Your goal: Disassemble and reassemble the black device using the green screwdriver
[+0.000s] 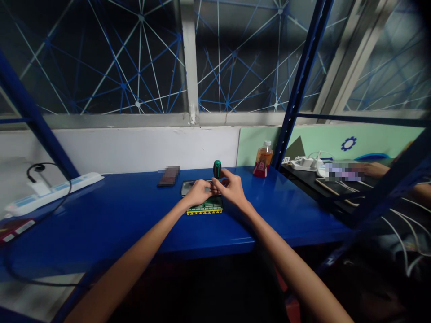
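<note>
1. The right hand (233, 187) pinches an upright green-handled screwdriver (217, 168) between thumb and forefinger.
2. The left hand (198, 193) meets it, fingers bunched (their grip I cannot tell).
3. Beneath, a rectangular green-and-yellow case (204, 212) lies on the glossy blue table (128, 211).

amber bottle (262, 161) beside blue post (293, 105)

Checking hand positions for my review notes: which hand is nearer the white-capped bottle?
Right. The right hand is in front and to the left of the bottle, not touching it; the left hand is farther left, past the right hand.
</note>
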### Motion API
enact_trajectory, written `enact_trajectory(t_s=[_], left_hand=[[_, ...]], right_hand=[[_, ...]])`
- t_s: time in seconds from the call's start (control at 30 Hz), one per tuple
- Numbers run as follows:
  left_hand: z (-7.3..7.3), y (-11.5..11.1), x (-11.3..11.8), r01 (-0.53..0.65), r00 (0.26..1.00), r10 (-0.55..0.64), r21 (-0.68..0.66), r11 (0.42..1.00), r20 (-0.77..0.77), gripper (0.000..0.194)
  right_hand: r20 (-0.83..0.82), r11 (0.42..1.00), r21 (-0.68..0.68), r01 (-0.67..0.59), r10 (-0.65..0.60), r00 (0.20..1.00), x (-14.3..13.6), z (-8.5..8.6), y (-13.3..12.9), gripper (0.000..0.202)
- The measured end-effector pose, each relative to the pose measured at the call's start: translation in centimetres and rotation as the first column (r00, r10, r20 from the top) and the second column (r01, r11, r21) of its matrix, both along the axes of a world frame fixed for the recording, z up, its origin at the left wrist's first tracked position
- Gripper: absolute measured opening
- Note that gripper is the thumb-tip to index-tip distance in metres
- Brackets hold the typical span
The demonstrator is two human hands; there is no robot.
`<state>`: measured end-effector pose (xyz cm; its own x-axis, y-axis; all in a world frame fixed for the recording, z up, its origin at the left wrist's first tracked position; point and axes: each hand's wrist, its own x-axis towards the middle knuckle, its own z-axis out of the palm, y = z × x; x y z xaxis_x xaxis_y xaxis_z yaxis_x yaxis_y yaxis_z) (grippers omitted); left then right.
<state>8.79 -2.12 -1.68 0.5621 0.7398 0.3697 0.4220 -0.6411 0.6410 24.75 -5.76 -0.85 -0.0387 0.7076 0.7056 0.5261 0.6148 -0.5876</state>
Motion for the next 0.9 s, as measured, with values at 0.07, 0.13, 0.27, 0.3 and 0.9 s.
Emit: enact_trajectory(t_s=[0.07, 0.13, 0.27, 0.3, 0.9], left_hand=[[0.16, -0.23, -0.02, -0.032, 0.999, 0.033, 0.021, 0.999, -0.018, 0.018], [0.26, -0.43, 0.00, -0.058, 0.998, 0.059, 0.048, 0.997, -0.020, 0.016], [0.26, -0.58, 0.08, -0.113, 0.992, 0.116, 0.075, 0.991, -0.040, 0.014], [0.24, -0.58, 0.09, -0.112, 0.992, 0.115, 0.073, 0.991, -0.044, 0.014], [-0.03, 0.07, 0.02, -0.030, 0.999, 0.030, 0.023, 0.999, -0.015, 0.020]], right_hand=[[0.010, 0.999, 0.020, 0.026, -0.026, 1.000, -0.02, -0.17, 0.17, 0.023], [0.018, 0.998, 0.033, 0.044, -0.045, 0.999, -0.02, -0.30, 0.33, 0.025], [0.051, 0.996, 0.051, 0.072, -0.074, 0.996, -0.06, -0.41, 0.40, 0.029], [0.060, 0.995, 0.055, 0.081, -0.084, 0.995, -0.09, -0.39, 0.35, 0.030], [0.044, 0.998, 0.058, 0.015, -0.017, 0.999, -0.17, -0.37, 0.07, 0.023]])
